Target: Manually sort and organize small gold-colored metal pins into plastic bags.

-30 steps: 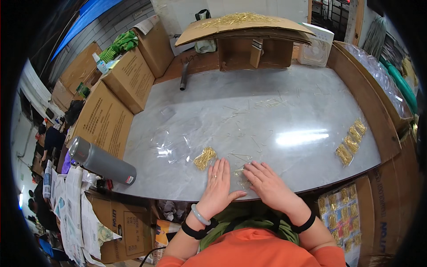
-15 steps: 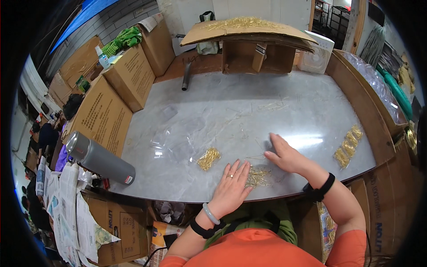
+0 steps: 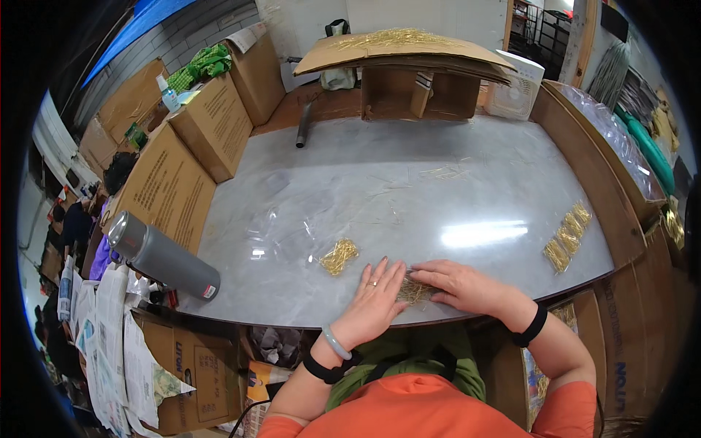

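Note:
Between my two hands, close to the table's front edge, lies a loose pile of thin gold-coloured metal pins [image 3: 415, 292]. My left hand [image 3: 377, 298] rests flat at the pile's left side, fingers stretched out. From the right, my right hand [image 3: 460, 285] lies with its fingers extended over the pile's far side, covering part of it. A bundle of gold pins [image 3: 339, 257] sits just beyond my left hand, seemingly in clear plastic. Several more gold bundles [image 3: 567, 237] stand in a row at the table's right side.
Clear plastic bags [image 3: 292, 230] lie left of centre on the grey table [image 3: 504, 168]. A grey bottle [image 3: 164, 255] leans at the left edge. Cardboard boxes [image 3: 212, 131] line the left, and a cardboard sheet [image 3: 409, 55] with more pins tops a box at the back.
My right hand has swept inward and nearer to me, onto the pile. The pins are drawn closer together. My left hand stays nearly in place.

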The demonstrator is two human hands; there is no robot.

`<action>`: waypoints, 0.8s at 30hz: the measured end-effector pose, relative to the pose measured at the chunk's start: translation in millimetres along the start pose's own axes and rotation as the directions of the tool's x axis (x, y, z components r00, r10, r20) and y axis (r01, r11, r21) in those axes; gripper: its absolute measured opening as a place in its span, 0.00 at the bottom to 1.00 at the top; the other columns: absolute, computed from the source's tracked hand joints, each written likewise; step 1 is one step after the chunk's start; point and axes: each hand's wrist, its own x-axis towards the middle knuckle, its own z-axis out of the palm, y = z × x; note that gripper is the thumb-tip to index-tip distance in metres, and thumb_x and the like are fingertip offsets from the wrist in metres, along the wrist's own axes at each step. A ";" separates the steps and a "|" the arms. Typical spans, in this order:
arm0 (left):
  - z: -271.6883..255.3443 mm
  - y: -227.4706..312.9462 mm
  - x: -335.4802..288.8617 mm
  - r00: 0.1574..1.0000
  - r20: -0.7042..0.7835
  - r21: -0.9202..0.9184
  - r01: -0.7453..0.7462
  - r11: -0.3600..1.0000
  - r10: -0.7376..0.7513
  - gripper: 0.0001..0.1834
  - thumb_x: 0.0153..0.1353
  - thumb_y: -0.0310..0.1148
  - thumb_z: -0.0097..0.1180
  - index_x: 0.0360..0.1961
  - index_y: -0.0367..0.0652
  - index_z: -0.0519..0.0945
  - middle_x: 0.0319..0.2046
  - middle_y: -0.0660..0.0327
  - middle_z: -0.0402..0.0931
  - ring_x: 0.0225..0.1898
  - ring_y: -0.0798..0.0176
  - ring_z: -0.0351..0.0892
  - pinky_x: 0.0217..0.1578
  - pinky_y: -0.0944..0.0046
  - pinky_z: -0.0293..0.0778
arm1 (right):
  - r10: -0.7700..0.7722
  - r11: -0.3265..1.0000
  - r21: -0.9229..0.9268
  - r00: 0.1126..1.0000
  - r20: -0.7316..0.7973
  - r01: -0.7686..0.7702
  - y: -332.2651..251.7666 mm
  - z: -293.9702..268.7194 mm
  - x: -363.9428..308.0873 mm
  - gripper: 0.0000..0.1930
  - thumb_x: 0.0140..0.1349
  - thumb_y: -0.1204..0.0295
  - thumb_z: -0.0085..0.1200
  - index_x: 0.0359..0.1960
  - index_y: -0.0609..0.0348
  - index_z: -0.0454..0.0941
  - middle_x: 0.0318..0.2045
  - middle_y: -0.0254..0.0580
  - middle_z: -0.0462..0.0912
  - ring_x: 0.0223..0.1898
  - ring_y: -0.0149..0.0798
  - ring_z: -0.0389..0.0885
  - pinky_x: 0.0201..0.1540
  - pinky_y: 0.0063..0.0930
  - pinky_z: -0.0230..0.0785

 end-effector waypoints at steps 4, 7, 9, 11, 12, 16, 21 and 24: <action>-8.0 18.7 4.0 1.000 -0.009 -0.004 0.008 1.000 -0.008 0.48 0.67 0.54 0.58 0.74 0.30 0.55 0.73 0.43 0.55 0.77 0.36 0.46 0.76 0.39 0.41 | 0.208 0.940 -0.182 0.906 -0.369 -0.290 -26.3 8.9 -32.8 0.26 0.57 0.70 0.67 0.59 0.56 0.77 0.54 0.50 0.78 0.57 0.53 0.74 0.59 0.43 0.69; 0.3 24.1 9.2 0.998 -0.022 0.063 0.052 0.997 -0.051 0.50 0.64 0.56 0.60 0.73 0.29 0.57 0.73 0.44 0.57 0.77 0.36 0.48 0.75 0.39 0.43 | 0.245 0.888 -0.216 0.817 -0.522 -0.405 -26.3 25.2 -51.2 0.18 0.56 0.73 0.67 0.49 0.56 0.83 0.45 0.44 0.81 0.49 0.49 0.77 0.51 0.41 0.71; 4.8 28.2 16.8 0.999 -0.040 0.049 0.004 0.999 -0.002 0.47 0.64 0.55 0.61 0.72 0.30 0.60 0.71 0.45 0.60 0.75 0.37 0.51 0.75 0.40 0.46 | 0.223 0.892 -0.199 0.778 -0.587 -0.405 -20.4 33.3 -54.6 0.13 0.55 0.74 0.66 0.43 0.56 0.85 0.40 0.41 0.82 0.45 0.46 0.78 0.48 0.40 0.72; 9.2 29.7 19.1 0.999 -0.046 0.029 -0.022 0.999 0.023 0.44 0.64 0.52 0.62 0.71 0.31 0.62 0.69 0.46 0.62 0.75 0.38 0.53 0.74 0.40 0.48 | 0.192 0.907 -0.177 0.751 -0.632 -0.381 -16.3 40.2 -49.5 0.09 0.54 0.75 0.65 0.39 0.55 0.86 0.37 0.38 0.83 0.42 0.45 0.79 0.47 0.39 0.72; 12.2 28.9 21.4 0.999 -0.046 0.018 -0.028 0.999 0.028 0.43 0.64 0.49 0.63 0.71 0.32 0.63 0.69 0.46 0.62 0.74 0.38 0.53 0.74 0.40 0.49 | 0.164 0.919 -0.174 0.746 -0.646 -0.353 -13.0 42.5 -45.6 0.09 0.54 0.76 0.64 0.39 0.55 0.86 0.36 0.38 0.83 0.41 0.45 0.80 0.46 0.39 0.72; 19.0 24.8 24.1 0.996 -0.084 -0.048 -0.041 0.998 0.036 0.38 0.64 0.39 0.64 0.71 0.35 0.65 0.68 0.47 0.64 0.73 0.39 0.57 0.74 0.42 0.52 | 0.176 0.970 -0.008 0.729 -0.662 -0.243 -10.8 49.6 -29.5 0.10 0.59 0.78 0.61 0.42 0.57 0.84 0.38 0.42 0.85 0.42 0.50 0.82 0.48 0.41 0.74; 14.8 27.0 22.7 0.994 -0.102 -0.046 -0.050 0.998 0.045 0.37 0.64 0.34 0.63 0.72 0.34 0.63 0.66 0.45 0.67 0.71 0.39 0.61 0.73 0.43 0.54 | 0.279 0.959 0.160 0.683 -0.675 -0.233 -15.3 43.2 -32.2 0.20 0.63 0.72 0.63 0.56 0.61 0.77 0.52 0.52 0.81 0.56 0.57 0.78 0.58 0.46 0.72; 15.2 27.5 23.4 0.992 -0.102 -0.072 -0.082 0.994 0.075 0.41 0.65 0.32 0.61 0.74 0.34 0.57 0.66 0.44 0.67 0.70 0.39 0.62 0.73 0.43 0.54 | 0.109 0.978 -0.087 0.818 -0.565 -0.191 -27.4 47.2 -34.8 0.29 0.59 0.67 0.67 0.61 0.62 0.73 0.59 0.53 0.76 0.62 0.57 0.73 0.63 0.48 0.67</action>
